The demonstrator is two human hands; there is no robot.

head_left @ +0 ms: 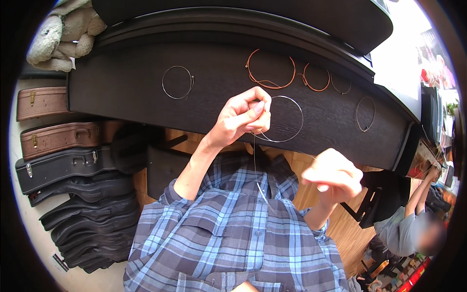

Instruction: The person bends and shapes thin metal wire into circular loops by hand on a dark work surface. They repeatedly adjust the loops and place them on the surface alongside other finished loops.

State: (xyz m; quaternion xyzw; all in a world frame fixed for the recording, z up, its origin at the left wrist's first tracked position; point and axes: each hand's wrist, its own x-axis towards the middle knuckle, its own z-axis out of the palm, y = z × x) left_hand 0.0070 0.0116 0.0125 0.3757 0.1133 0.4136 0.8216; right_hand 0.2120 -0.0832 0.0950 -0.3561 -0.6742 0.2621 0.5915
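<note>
Raised over a black wooden surface (126, 92), my left hand (245, 117) pinches a coiled metal guitar string (302, 117), its loop standing out to the right of the fingers. A loose length of the string hangs below that hand, in front of my plaid shirt (219, 219). My right hand (335, 175) is held apart, lower and to the right, its fingers partly curled. Motion smears it, so whether anything is between its fingers cannot be made out.
On the surface lie a silver coil (163, 85), a large copper-coloured coil (272, 87), a smaller one (318, 90) and thin dark coils (357, 117) at right. Instrument cases (58, 141) and black bags (92, 219) are stacked left. A plush toy (63, 36) sits far left; another person (399, 226) is at right.
</note>
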